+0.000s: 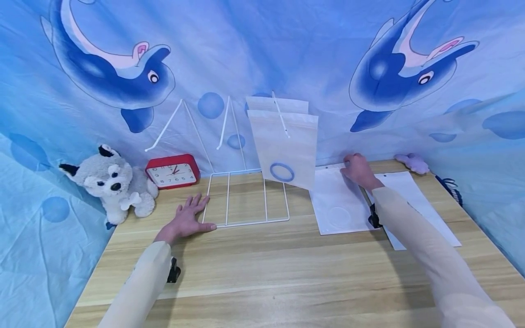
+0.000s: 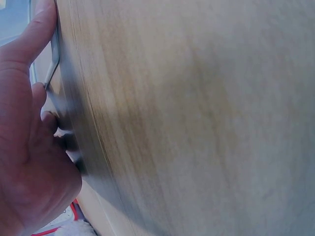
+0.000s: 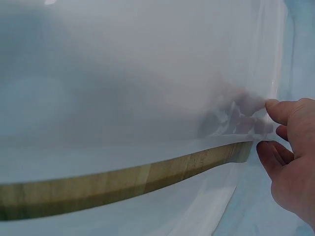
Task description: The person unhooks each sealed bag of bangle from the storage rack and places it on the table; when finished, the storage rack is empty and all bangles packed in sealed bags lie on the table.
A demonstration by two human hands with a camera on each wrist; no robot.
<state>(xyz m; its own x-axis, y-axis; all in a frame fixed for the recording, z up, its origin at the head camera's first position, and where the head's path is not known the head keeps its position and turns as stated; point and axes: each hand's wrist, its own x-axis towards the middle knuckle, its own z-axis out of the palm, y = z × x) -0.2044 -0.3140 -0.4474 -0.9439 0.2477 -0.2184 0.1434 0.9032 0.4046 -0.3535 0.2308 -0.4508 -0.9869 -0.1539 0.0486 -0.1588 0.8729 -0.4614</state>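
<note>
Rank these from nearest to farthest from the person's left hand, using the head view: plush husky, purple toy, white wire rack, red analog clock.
1. White wire rack: touching the left hand, extending to its right.
2. Red analog clock: just beyond the fingers, slightly left.
3. Plush husky: farther left, beside the clock.
4. Purple toy: near the table's back right corner.

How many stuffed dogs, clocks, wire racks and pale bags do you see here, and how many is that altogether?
Stuffed dog: 1
Clock: 1
Wire rack: 1
Pale bags that show: 4 (front hanging bag, hanging bag behind it, flat bag pinched by the right hand, far-right bag)
Total: 7
</note>
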